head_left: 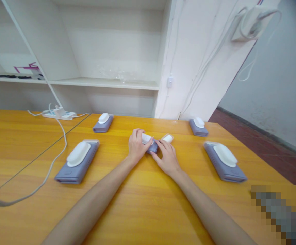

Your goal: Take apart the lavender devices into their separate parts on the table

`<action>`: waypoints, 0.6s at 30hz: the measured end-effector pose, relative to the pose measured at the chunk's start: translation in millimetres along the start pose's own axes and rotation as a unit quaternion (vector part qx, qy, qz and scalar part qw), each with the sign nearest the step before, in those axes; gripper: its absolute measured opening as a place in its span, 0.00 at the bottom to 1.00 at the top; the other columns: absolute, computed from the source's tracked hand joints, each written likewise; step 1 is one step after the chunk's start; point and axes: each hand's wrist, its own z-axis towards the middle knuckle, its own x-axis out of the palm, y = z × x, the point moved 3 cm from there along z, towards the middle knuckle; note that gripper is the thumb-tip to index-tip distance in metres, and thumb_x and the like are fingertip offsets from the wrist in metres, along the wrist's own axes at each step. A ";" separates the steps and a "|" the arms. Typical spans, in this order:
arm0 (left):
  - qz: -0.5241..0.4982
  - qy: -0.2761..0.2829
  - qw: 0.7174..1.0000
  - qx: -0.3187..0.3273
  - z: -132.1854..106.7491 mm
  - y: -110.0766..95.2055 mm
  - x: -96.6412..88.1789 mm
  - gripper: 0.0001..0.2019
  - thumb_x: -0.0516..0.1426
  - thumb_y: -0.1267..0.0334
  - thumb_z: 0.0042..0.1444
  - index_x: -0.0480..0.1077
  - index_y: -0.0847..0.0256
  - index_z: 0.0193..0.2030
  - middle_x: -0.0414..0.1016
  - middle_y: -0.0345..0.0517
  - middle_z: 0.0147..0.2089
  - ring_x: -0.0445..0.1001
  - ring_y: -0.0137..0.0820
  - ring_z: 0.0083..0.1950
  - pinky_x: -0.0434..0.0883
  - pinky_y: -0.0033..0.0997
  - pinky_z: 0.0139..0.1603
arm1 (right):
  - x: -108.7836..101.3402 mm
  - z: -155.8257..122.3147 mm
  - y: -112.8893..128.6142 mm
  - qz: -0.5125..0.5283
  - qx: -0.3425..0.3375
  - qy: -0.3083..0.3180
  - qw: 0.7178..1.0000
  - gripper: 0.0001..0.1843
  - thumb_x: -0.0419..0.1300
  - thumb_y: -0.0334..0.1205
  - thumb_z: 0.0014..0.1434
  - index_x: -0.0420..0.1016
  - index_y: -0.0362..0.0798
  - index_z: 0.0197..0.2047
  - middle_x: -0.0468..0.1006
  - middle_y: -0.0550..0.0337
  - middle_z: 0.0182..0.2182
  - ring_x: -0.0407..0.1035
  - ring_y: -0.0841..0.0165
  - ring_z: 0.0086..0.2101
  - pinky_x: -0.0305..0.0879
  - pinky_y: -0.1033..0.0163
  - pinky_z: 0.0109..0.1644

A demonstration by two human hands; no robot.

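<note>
Both my hands meet at the middle of a yellow wooden table. My left hand is curled over a small grey-purple device with a white ribbed top, gripping it from the left. My right hand presses its fingers against the same device from the right. A small white oval piece lies just behind my right hand's fingertips, touching or nearly touching them.
Several like grey-purple devices with white tops lie around: near left, far left, far right, near right. A white power strip and its cable cross the left side. White shelves stand behind.
</note>
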 end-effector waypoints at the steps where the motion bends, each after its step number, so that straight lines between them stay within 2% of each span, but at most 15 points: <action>1: -0.004 0.000 1.000 0.001 0.0 0.0 -0.2 0.19 0.59 0.52 0.51 0.63 0.59 0.46 0.65 0.50 0.47 0.68 0.37 0.49 0.67 0.38 0.50 | 0.3 -0.1 0.2 -0.004 0.001 0.004 1.000 0.27 0.56 0.48 0.57 0.63 0.48 0.58 0.66 0.51 0.56 0.57 0.59 0.57 0.51 0.49 0.61; 11: -0.021 0.017 0.999 0.035 -2.0 -1.9 1.4 0.16 0.57 0.53 0.54 0.63 0.58 0.46 0.64 0.50 0.49 0.67 0.36 0.51 0.66 0.37 0.53 | 0.2 0.3 3.7 -0.028 -0.010 0.019 0.999 0.30 0.56 0.49 0.56 0.59 0.50 0.61 0.63 0.51 0.58 0.54 0.58 0.58 0.51 0.48 0.60; 18: 0.073 0.034 0.997 0.000 -2.5 -7.8 0.0 0.32 0.59 0.43 0.45 0.61 0.63 0.51 0.62 0.58 0.53 0.63 0.46 0.56 0.61 0.46 0.55 | 2.7 -0.9 0.3 -0.036 -0.007 0.019 0.999 0.30 0.57 0.50 0.56 0.62 0.46 0.58 0.64 0.49 0.57 0.54 0.58 0.58 0.51 0.49 0.60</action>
